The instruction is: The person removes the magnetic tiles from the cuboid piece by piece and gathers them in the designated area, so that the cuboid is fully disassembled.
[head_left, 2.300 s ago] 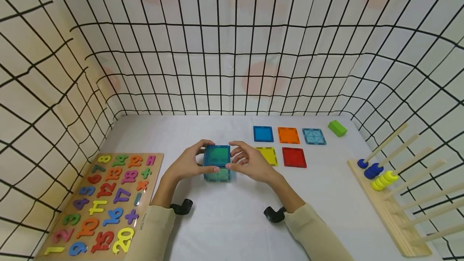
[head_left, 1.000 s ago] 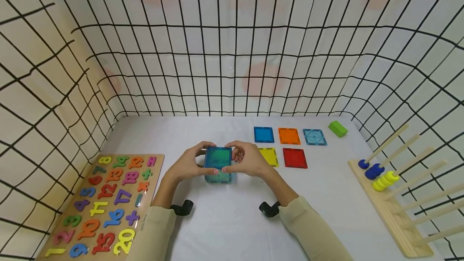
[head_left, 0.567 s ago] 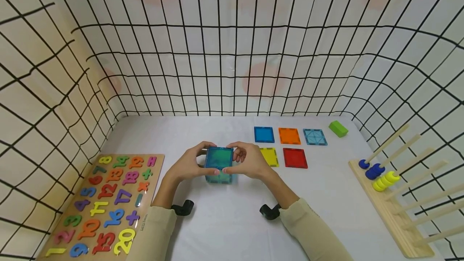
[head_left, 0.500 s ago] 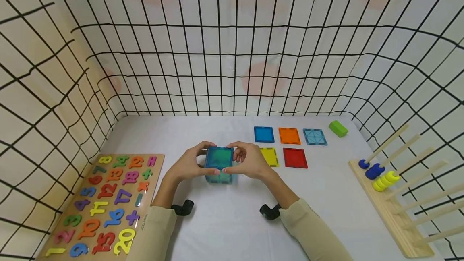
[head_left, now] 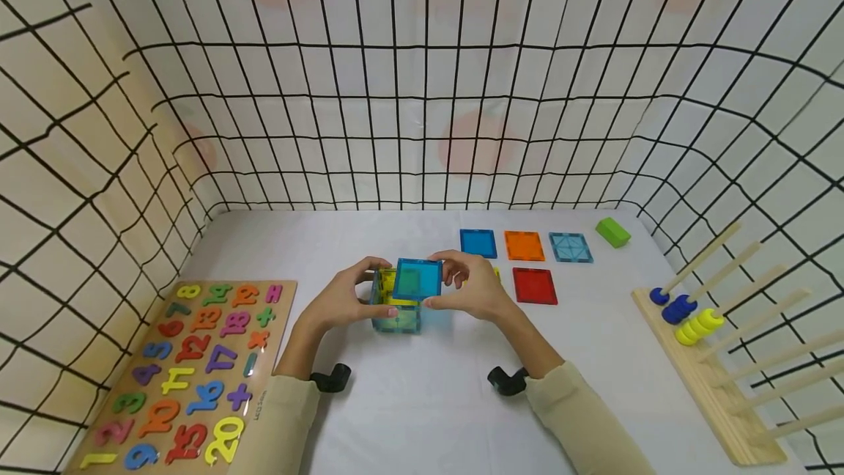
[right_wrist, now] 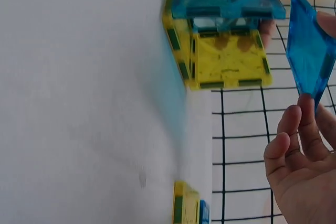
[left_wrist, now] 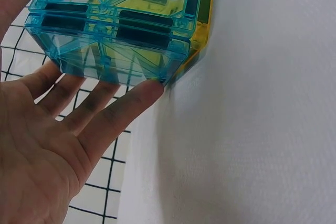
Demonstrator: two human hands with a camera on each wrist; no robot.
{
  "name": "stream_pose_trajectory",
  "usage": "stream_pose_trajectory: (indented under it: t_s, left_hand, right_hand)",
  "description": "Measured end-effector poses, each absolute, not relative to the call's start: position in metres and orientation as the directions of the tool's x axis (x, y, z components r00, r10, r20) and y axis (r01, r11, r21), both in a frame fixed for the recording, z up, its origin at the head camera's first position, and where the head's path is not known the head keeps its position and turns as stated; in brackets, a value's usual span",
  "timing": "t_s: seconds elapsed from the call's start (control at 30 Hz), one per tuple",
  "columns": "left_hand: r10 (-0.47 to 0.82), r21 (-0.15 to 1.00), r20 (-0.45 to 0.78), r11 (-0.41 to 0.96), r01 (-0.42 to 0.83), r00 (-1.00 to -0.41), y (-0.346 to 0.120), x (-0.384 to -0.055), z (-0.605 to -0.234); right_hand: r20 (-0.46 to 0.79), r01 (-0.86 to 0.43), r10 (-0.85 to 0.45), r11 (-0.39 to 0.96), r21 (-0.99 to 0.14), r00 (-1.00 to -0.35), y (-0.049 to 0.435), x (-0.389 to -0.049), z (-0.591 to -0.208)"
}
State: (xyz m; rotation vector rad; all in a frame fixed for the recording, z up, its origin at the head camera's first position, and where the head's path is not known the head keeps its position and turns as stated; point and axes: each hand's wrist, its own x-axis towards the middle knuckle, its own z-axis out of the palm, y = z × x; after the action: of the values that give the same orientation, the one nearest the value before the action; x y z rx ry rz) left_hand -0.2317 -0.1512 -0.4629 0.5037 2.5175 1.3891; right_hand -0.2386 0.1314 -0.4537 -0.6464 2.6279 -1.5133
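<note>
One blue tile [head_left: 428, 279] is pinched by the thumb and a finger of my right hand [head_left: 473, 286], at its near and far edges, and only as wide as the tile. It is in the air above the tile box [head_left: 396, 320]; in the right wrist view I see a gap between these two. My left hand [head_left: 343, 299] grips this box from the left, with the thumb on the near side. The box stands on the white table [head_left: 409, 409]. To its right, a red tile [head_left: 535, 286] lies flat.
</note>
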Motion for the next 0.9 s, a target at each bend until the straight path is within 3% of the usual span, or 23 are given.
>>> stream_pose_trajectory:
  t_s: [0.13,0.33,0.5,0.9]
  left_hand:
    - [0.397,0.848,-0.027,0.495,0.189,-0.918,-0.152,-0.232,-0.463]
    - [0.39,0.851,-0.027,0.493,0.184,-0.92,-0.151,-0.232,-0.464]
    - [0.386,0.853,-0.03,0.491,0.178,-0.922,-0.151,-0.232,-0.466]
    - [0.386,0.853,-0.033,0.491,0.175,-0.922,-0.151,-0.231,-0.466]
  right_hand:
    - [0.149,-0.299,-0.397,0.349,-0.888,-0.906,0.15,-0.238,-0.45]
    - [0.0,-0.077,-0.357,0.2,-0.977,-0.934,0.181,-0.239,-0.451]
    - [-0.048,-0.016,-0.321,0.193,-0.981,-0.946,0.209,-0.237,-0.456]
    - [-0.042,-0.011,-0.214,0.24,-0.971,-0.976,0.286,-0.226,-0.454]
